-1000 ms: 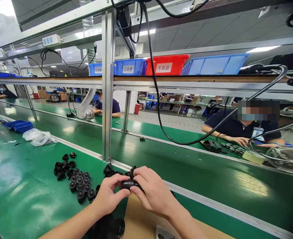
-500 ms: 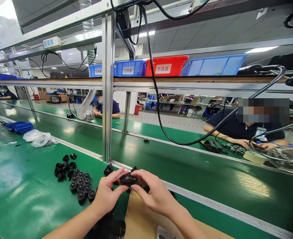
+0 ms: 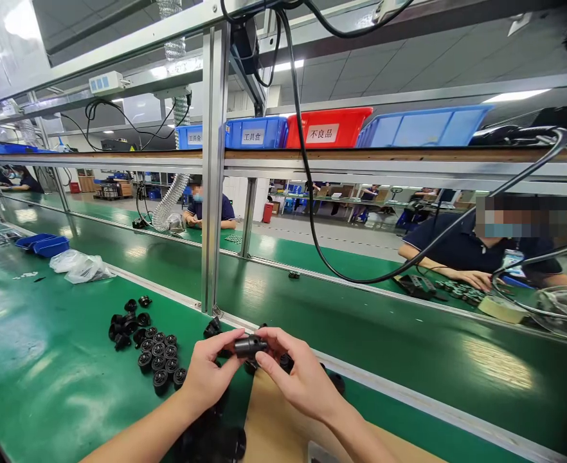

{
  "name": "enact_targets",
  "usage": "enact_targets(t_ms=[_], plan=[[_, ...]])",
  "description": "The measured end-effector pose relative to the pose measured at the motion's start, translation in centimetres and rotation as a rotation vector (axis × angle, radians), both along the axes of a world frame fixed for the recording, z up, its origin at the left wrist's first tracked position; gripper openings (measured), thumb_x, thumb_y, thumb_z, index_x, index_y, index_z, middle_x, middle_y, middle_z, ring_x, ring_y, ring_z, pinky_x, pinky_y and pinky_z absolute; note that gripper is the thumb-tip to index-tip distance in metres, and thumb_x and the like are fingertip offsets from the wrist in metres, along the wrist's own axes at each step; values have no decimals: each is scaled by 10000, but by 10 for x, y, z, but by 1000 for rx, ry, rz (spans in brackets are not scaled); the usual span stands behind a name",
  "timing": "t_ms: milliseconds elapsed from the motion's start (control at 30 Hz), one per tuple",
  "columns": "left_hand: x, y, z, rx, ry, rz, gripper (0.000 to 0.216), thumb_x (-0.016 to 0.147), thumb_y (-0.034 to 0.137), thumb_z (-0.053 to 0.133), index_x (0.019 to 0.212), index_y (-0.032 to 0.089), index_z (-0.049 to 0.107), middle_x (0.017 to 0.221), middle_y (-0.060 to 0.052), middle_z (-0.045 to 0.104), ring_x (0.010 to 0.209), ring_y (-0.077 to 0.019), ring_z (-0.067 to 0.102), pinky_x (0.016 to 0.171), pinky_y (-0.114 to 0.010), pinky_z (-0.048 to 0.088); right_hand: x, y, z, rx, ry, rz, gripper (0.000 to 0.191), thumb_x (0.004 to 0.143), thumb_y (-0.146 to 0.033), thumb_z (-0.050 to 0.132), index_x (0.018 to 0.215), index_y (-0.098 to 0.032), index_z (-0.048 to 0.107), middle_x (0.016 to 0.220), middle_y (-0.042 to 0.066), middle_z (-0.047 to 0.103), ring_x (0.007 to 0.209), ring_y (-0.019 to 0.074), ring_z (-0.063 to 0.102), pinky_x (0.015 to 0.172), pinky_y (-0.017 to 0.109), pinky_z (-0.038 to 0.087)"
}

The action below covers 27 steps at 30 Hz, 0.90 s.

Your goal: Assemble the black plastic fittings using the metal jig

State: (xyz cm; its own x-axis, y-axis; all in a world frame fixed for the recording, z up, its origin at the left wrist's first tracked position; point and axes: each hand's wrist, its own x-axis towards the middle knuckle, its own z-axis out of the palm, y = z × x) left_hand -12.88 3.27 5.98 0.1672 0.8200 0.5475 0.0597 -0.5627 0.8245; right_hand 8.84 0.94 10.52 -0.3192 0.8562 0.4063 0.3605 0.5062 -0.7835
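Note:
Between my two hands is a black cylindrical plastic part (image 3: pixel 249 346), held level above the bench. The fingers and thumb of my left hand (image 3: pixel 209 370) close on its left end. My right hand (image 3: pixel 296 366) grips the right end, its thumb lying along the near side. A small hole shows on the part's surface. More black parts (image 3: pixel 158 357) stand in rows left of my left hand, with a looser heap (image 3: pixel 123 326) behind them. Another black part (image 3: pixel 212 327) lies just beyond my left fingers. Further dark pieces under my hands are partly hidden.
Brown cardboard (image 3: pixel 274 424) lies below my hands on the green bench (image 3: pixel 62 360). A metal post (image 3: pixel 212 167) rises ahead, and a black cable (image 3: pixel 312 231) hangs at right. Bins, including a red one (image 3: pixel 329 127), line the shelf. A co-worker (image 3: pixel 461 251) sits across the belt.
The black part has turned a little in my fingers, so a hole now shows. My right thumb has shifted up onto it. The whole view has moved slightly.

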Motion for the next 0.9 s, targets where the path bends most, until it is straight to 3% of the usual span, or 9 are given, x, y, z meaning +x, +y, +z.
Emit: enact_targets(t_ms=[133,267,367,433,500,600,700,800,900], plan=[[-3,0,3,-8,-41,-127,485,922,300,808,1393,230,712,1319,-115,780,1124,-303,793,1010,-418,665,-2,0,1,-37,20,6,251,1011,-387,600,1180,-205,641,978,53,705,842,199,621,774,338,523],[-5,-1,8,41,46,-76,361,991,272,714,1350,252,745,1308,-100,787,1166,-287,778,1040,-407,646,-3,2,-2,-73,61,9,268,1007,-415,604,1168,-203,635,987,56,705,852,200,633,778,340,524],[-16,2,18,192,174,-59,507,979,209,706,1477,280,638,1369,-88,759,1252,-276,734,1138,-430,580,-6,4,-6,-134,97,-41,287,975,-444,636,1119,-196,644,948,48,700,839,202,644,746,330,515],[-31,10,30,313,279,33,514,1016,218,635,1525,260,575,1426,-106,719,1328,-279,678,1193,-465,521,-10,2,-9,-170,32,-65,246,946,-404,653,1085,-200,658,854,22,679,766,189,627,688,312,485],[-50,20,44,385,427,230,402,1053,244,539,1444,220,632,1387,-129,726,1330,-291,648,1193,-493,492,-16,-1,-14,-154,-126,-55,171,899,-314,663,1033,-209,676,755,-9,644,677,173,590,644,301,441],[-77,32,62,296,638,410,349,1080,241,422,1256,190,719,1229,-141,755,1198,-298,670,1103,-482,512,-25,-5,-27,-9,-415,-51,108,831,-217,656,935,-212,688,755,1,665,680,188,601,655,315,396],[-97,32,70,134,816,353,283,1027,188,492,1116,205,760,1105,-105,772,1051,-289,708,922,-403,556,-29,-3,-42,102,-594,-92,93,865,-210,618,922,-205,692,859,50,718,777,236,662,684,335,394],[-106,21,68,-49,1024,223,201,811,173,781,998,246,791,971,-37,767,851,-262,722,698,-314,526,-26,2,-48,103,-653,-110,183,935,-224,587,1068,-206,712,937,75,748,838,261,703,720,347,432],[-105,10,61,-179,1191,148,511,490,131,982,956,249,809,966,-46,736,852,-311,713,645,-311,499,-26,-1,-42,109,-686,-103,267,962,-204,573,1205,-206,682,1020,90,754,901,279,717,759,366,464]])
